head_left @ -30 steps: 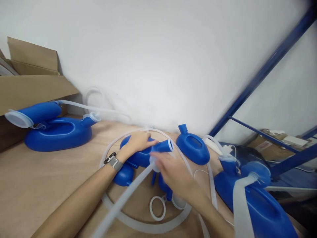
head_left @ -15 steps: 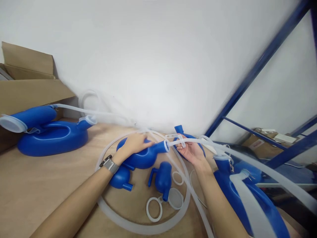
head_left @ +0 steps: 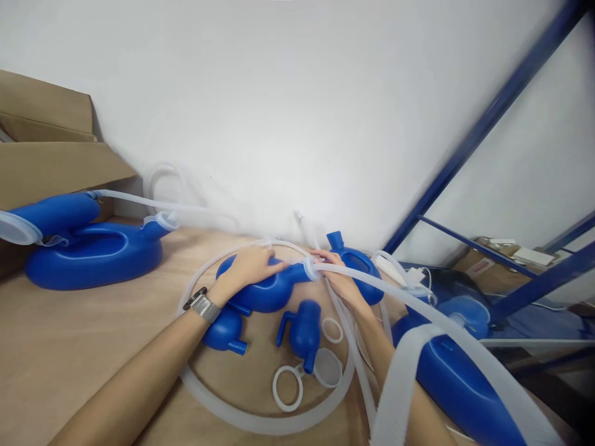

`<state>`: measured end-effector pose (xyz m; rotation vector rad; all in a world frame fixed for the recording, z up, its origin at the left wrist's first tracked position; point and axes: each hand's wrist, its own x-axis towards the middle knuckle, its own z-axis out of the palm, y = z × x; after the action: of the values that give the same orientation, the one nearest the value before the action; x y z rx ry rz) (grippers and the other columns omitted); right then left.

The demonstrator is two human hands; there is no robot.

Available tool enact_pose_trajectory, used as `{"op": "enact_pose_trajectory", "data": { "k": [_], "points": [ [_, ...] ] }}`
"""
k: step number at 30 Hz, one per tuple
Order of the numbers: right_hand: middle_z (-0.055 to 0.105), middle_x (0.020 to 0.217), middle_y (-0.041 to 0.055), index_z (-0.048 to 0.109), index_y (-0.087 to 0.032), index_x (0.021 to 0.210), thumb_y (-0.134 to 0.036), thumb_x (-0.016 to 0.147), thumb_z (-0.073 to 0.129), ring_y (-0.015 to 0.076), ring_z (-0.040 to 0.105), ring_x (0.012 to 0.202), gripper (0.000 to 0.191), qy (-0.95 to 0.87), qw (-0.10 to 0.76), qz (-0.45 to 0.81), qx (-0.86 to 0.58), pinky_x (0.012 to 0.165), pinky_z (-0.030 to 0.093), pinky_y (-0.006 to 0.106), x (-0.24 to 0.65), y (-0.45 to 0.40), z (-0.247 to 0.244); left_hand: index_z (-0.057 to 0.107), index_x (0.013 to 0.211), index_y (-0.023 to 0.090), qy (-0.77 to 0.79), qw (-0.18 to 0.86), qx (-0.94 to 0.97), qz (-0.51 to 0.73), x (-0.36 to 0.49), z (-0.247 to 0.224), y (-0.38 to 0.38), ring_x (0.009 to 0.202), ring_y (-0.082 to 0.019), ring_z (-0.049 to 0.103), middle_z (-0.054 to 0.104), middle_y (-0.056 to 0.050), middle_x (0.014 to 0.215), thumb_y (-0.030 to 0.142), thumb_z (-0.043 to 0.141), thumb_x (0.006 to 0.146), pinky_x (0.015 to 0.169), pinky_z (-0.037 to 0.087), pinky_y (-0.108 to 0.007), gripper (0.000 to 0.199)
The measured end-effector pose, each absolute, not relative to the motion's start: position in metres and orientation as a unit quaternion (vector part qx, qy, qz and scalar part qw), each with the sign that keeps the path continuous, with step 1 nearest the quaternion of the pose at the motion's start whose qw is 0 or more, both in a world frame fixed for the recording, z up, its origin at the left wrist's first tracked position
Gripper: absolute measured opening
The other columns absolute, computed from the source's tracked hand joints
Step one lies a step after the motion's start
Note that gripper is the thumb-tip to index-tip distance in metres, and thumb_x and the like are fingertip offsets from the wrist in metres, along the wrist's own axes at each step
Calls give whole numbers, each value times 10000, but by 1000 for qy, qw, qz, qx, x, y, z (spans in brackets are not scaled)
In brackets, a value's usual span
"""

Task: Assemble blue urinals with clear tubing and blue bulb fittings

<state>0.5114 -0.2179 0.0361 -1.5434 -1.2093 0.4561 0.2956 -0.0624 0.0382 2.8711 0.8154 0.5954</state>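
Note:
My left hand [head_left: 253, 266], with a watch at the wrist, grips the top of a blue plastic urinal bottle [head_left: 272, 300] lying on its side. My right hand [head_left: 338, 280] is closed around the white plastic cap [head_left: 311, 268] at the bottle's mouth; some fingers are hidden behind it. From that mouth a translucent tube [head_left: 400, 288] arches over my right forearm. Nearer me lie two small blue spouted pieces, one with a handle [head_left: 305, 331] and one rounder [head_left: 224, 330]. Beside them are a white ring [head_left: 287, 389] and a white lid [head_left: 328, 368].
A coil of tube [head_left: 260, 424] circles these parts on the wooden table [head_left: 116, 334]. More blue bottles stand at left [head_left: 93, 257], behind my right hand [head_left: 367, 272] and at right [head_left: 465, 390]. An open cardboard box [head_left: 60, 167] is at far left; a blue metal frame [head_left: 483, 124] rises at right.
My right hand has moved left along the tube to the bottle's mouth, bringing the white cap against it. My left hand stays on the bottle. The tube at right has shifted.

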Motion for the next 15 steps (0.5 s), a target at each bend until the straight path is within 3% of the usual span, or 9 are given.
{"op": "enact_pose_trajectory", "data": {
  "k": [2, 5, 9, 15],
  "points": [
    [699, 1114, 70, 750, -233, 1112, -542, 858, 732, 233, 640, 977, 400, -511, 540, 185, -643, 845, 538, 358, 513, -216, 32, 771, 963, 179, 257, 54, 944, 202, 293, 39, -63, 942, -341, 752, 801, -160, 1016, 735, 436, 1003, 794, 503, -375, 650],
    [740, 1067, 75, 739, -225, 1056, -569, 856, 709, 233, 657, 920, 398, -517, 536, 202, -636, 763, 548, 350, 514, -213, 26, 775, 1118, 216, 233, 65, 947, 213, 291, 39, -62, 994, -319, 751, 804, -128, 1107, 729, 445, 1007, 840, 516, -362, 620],
    [748, 1239, 104, 760, -224, 1099, -579, 886, 674, 242, 670, 953, 423, -524, 520, 214, -640, 701, 556, 337, 516, -215, 24, 688, 1389, 319, 197, 78, 950, 228, 290, 37, -60, 1163, -289, 717, 760, -65, 1319, 695, 462, 1024, 931, 511, -332, 570],
    [691, 1435, 66, 783, -278, 1240, -563, 893, 688, 296, 676, 1141, 458, -560, 456, 275, -634, 743, 619, 369, 524, -232, 38, 781, 1259, 307, 185, 89, 953, 225, 290, 37, -57, 1044, -278, 745, 806, -67, 1185, 707, 469, 1017, 904, 513, -328, 562]
  ]
}}
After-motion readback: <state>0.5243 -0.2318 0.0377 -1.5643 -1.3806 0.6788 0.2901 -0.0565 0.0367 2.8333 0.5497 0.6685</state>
